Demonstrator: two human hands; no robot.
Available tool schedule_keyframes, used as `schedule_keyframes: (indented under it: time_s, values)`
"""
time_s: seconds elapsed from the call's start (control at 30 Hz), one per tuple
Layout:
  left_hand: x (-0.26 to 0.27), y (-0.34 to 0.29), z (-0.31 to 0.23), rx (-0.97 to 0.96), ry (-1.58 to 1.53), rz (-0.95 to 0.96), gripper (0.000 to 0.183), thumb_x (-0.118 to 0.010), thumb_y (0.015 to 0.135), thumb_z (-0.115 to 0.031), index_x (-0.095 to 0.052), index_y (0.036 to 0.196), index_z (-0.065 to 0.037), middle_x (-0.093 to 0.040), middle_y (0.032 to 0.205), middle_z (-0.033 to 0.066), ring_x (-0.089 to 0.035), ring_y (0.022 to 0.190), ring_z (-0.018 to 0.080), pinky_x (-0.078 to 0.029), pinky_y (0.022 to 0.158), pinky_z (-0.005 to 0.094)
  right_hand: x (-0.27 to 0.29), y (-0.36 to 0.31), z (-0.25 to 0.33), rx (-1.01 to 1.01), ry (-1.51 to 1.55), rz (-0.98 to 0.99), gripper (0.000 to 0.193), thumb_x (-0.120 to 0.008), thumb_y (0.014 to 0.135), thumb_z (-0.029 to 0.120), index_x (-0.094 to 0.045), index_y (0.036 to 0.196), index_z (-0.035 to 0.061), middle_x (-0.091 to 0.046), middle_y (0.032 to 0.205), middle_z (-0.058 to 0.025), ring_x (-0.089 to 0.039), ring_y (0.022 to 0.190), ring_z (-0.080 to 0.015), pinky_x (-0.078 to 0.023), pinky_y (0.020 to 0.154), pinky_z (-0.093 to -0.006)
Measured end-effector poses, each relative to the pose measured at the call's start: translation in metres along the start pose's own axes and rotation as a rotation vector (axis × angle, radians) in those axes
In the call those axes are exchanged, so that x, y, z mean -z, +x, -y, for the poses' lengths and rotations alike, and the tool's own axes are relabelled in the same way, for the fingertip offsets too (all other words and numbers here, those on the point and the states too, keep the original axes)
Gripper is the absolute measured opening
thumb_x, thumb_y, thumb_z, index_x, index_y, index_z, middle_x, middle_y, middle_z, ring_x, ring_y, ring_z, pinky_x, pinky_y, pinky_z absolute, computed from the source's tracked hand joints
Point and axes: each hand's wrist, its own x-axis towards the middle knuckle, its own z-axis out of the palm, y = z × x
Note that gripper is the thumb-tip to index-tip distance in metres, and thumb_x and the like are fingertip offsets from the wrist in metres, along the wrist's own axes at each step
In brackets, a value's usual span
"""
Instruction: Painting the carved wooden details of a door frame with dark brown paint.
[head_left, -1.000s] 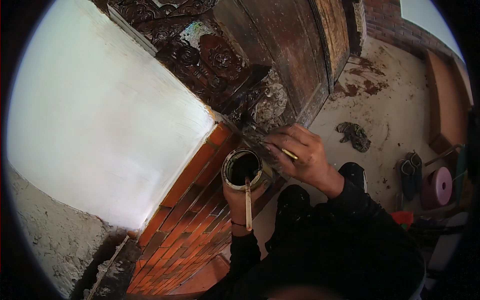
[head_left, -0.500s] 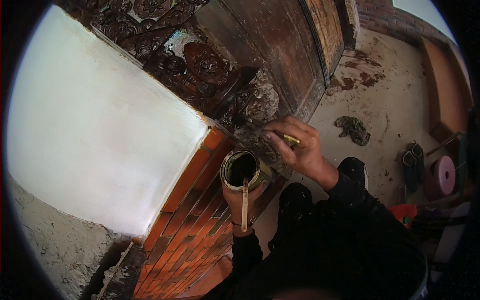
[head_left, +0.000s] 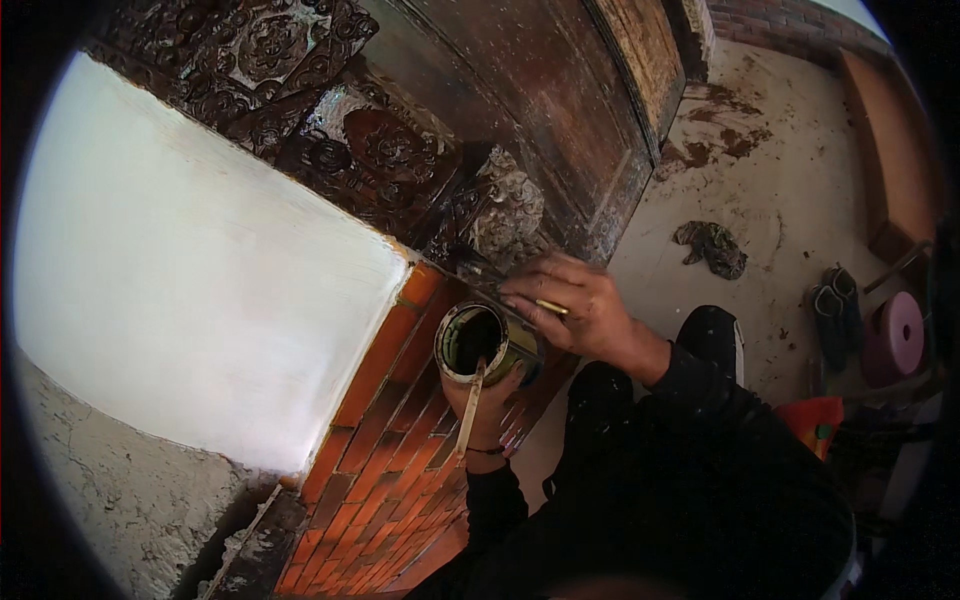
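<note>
Carved panel (head_left: pixel 390 145): its lower edge is apparently being coated by brush.
Duller grey carving (head_left: pixel 510 205) lies along that edge, above the bricks (head_left: pixel 385 400). The left hand (head_left: pixel 487 405) wraps the can (head_left: pixel 522 345), dark inside, level unclear; the right hand (head_left: pixel 585 305) pinches the brush (head_left: pixel 485 267), bristles at the edge. A stick (head_left: pixel 467 415) leans over the can's rim. Next probably calls for working bristles into the grey relief.

A smooth white wall (head_left: pixel 220 290) fills the left; a pale, brown-smeared floor (head_left: pixel 790 175) runs right toward a far reddish-brown brick wall (head_left: pixel 775 28).
</note>
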Motion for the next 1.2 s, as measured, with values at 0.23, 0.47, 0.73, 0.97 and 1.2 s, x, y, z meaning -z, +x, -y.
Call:
schedule_keyframes:
  time_s: [0.23, 0.47, 0.73, 0.97, 1.2]
  values:
    - [0.019, -0.001, 0.01, 0.021, 0.082, 0.001, 0.096, -0.101, 0.067, -0.013, -0.051, 0.148, 0.001, -0.064, 0.141, 0.0157, -0.065, 0.128, 0.0269, -0.057, 0.108, 0.0411, -0.002, -0.001, -0.003, 0.099, -0.07, 0.044, 0.022, -0.085, 0.09, 0.01, -0.08, 0.111, 0.0079, -0.075, 0.105, -0.0079, -0.073, 0.09, -0.0266, -0.063, 0.076, -0.0374]
    - [0.008, 0.0, -0.009, -0.024, 0.083, 0.002, 0.097, -0.1, 0.067, -0.011, -0.05, 0.15, 0.002, -0.064, 0.142, 0.0163, -0.066, 0.128, 0.0283, -0.058, 0.107, 0.0417, -0.004, 0.002, -0.008, 0.123, -0.017, 0.049, 0.022, -0.086, 0.09, 0.01, -0.079, 0.111, 0.0083, -0.075, 0.107, -0.0078, -0.074, 0.091, -0.0271, -0.063, 0.076, -0.038]
    - [0.003, -0.001, -0.019, 0.14, 0.016, -0.026, 0.094, -0.098, 0.066, -0.006, -0.053, 0.148, 0.003, -0.065, 0.14, 0.016, -0.067, 0.127, 0.0274, -0.058, 0.108, 0.0415, -0.007, 0.003, -0.002, 0.114, 0.005, -0.009, 0.022, -0.085, 0.091, 0.009, -0.079, 0.112, 0.0074, -0.076, 0.106, -0.0088, -0.075, 0.092, -0.0268, -0.063, 0.078, -0.0378]
    - [0.013, 0.003, -0.003, 0.078, -0.002, 0.007, 0.093, -0.099, 0.068, -0.006, -0.052, 0.148, 0.001, -0.064, 0.143, 0.0158, -0.065, 0.13, 0.0275, -0.058, 0.109, 0.042, -0.006, 0.0, -0.001, -0.053, 0.114, -0.071, 0.018, -0.083, 0.093, 0.006, -0.08, 0.111, 0.004, -0.079, 0.101, -0.0133, -0.077, 0.088, -0.0281, -0.063, 0.075, -0.0386]
    - [0.023, 0.002, 0.011, 0.15, 0.103, 0.014, 0.097, -0.099, 0.069, -0.007, -0.049, 0.152, 0.0, -0.061, 0.146, 0.0173, -0.064, 0.132, 0.0288, -0.059, 0.11, 0.0433, -0.004, -0.011, -0.006, -0.161, 0.122, -0.107, 0.016, -0.08, 0.097, 0.006, -0.079, 0.113, 0.0017, -0.08, 0.101, -0.0154, -0.079, 0.089, -0.026, -0.062, 0.075, -0.0368]
